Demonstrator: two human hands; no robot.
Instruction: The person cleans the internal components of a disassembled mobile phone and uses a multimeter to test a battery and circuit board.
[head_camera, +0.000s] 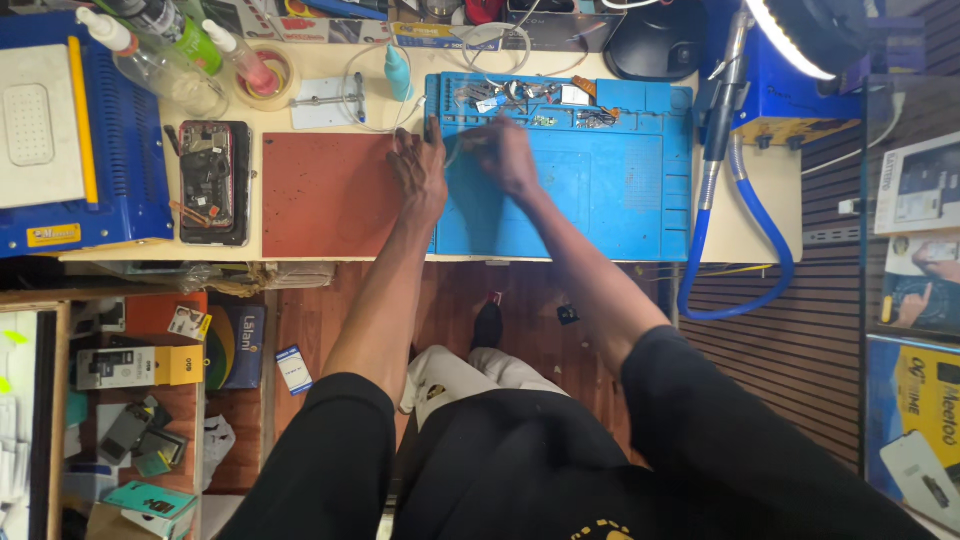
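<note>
Cluttered repair bench (745, 215): both hands working on blue silicone mat (600, 200); left hand (418, 165), right hand (503, 155), grips too blurred to tell.

Pale workbench (330, 65), ring lamp (800, 35), wooden floor (530, 320)

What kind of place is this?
Probably a phone repair bench: an opened phone lies on the table, a blue repair mat holds small parts, and a ring lamp hangs above.
</note>
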